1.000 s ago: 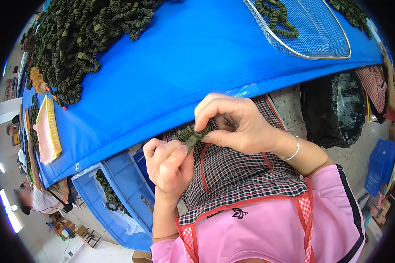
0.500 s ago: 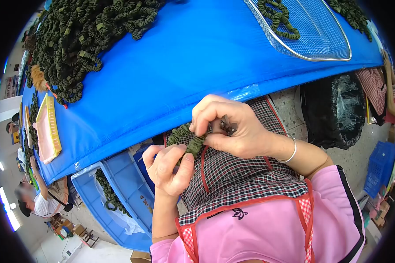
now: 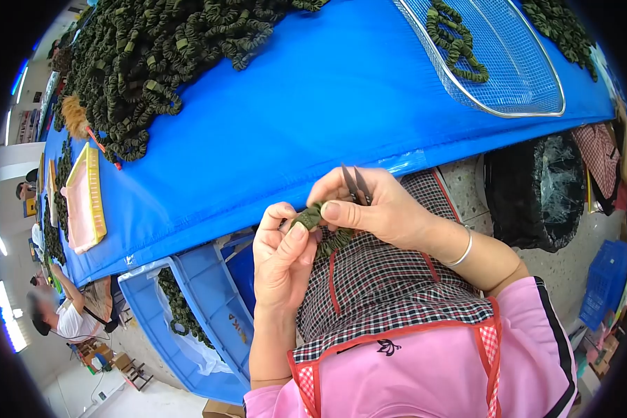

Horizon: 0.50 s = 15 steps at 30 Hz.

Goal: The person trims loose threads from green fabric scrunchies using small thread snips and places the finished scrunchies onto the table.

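A dark green scrunched fabric loop [image 3: 336, 239] is pinched between both hands near the blue table's front edge. My left hand [image 3: 283, 249] grips its left part between thumb and fingers. My right hand [image 3: 369, 209] pinches the loop's upper part with thumb and forefinger. Small dark snips [image 3: 356, 185] also lie in my right hand, their two pointed blades sticking up past the fingers. The lower part of the loop hangs over the checked apron [image 3: 376, 285].
The blue table [image 3: 258, 132] bears a large pile of green loops [image 3: 153, 56] and a wire basket [image 3: 519, 70] holding some. A yellow tray [image 3: 90, 202] is at the left. Below stand a blue crate [image 3: 216, 313] and a black bag [image 3: 534, 195]. A person [image 3: 76, 320] is at the left.
The loop has been turned in my fingers, and its lower part now hangs beneath them. The snips' blades have swung up into view. The whole view has shifted slightly.
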Each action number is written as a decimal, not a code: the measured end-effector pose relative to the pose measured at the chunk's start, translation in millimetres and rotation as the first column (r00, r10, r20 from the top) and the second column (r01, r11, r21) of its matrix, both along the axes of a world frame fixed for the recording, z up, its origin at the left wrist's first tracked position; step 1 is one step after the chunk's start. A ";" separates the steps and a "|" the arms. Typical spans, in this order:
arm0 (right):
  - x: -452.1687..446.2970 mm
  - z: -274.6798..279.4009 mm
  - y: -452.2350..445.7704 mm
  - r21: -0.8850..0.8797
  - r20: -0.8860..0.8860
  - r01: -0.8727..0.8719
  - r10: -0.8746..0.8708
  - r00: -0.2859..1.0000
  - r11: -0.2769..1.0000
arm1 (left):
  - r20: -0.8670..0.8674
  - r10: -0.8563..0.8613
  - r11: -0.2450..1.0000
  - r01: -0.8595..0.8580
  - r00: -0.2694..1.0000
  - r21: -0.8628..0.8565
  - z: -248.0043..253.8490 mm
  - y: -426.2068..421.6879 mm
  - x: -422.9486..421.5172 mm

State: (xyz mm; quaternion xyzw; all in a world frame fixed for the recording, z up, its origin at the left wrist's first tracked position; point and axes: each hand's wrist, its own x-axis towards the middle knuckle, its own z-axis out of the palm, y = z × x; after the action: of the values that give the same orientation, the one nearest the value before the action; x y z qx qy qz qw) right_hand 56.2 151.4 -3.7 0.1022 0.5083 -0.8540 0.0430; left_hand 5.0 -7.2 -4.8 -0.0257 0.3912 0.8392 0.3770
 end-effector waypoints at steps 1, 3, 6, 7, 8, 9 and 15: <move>0.4 -4.9 0.0 0.050 -0.034 -0.005 0.006 0.999 0.999 | -0.005 -0.011 1.000 0.011 1.000 -0.005 -0.5 0.3 1.3; -1.9 -5.7 -1.1 0.126 -0.056 -0.034 0.041 0.998 0.991 | -0.014 -0.024 1.000 0.024 1.000 -0.001 -2.4 -5.4 1.1; -7.8 6.6 -3.5 0.444 -0.077 0.129 -0.105 0.991 0.887 | -0.158 0.247 0.949 -0.272 0.956 -0.160 6.9 -37.8 -12.5; -11.6 2.9 -0.3 0.470 -0.173 0.228 -0.164 0.971 0.853 | -0.362 0.376 0.855 -0.470 0.853 -0.219 16.0 -56.8 -23.2; -14.3 6.6 7.7 0.448 -0.127 0.223 -0.185 0.974 0.866 | -0.621 0.382 0.682 -0.662 0.684 -0.310 19.6 -87.3 -35.0; -16.5 5.1 14.1 0.438 -0.172 0.269 -0.214 0.962 0.858 | -0.831 0.236 0.269 -0.856 0.504 -0.442 26.7 -116.2 -45.0; -43.2 -9.4 47.2 0.681 -0.381 0.457 -0.257 0.888 0.572 | -0.610 -0.532 -0.555 -0.786 0.587 -0.273 34.6 -207.9 -47.7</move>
State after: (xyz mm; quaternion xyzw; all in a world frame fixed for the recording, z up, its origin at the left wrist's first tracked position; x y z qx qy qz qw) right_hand 12.9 198.6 -13.0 0.1078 0.7856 -0.5602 -0.2397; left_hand -42.6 -215.1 29.8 -0.0939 0.9580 -0.0080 -0.2707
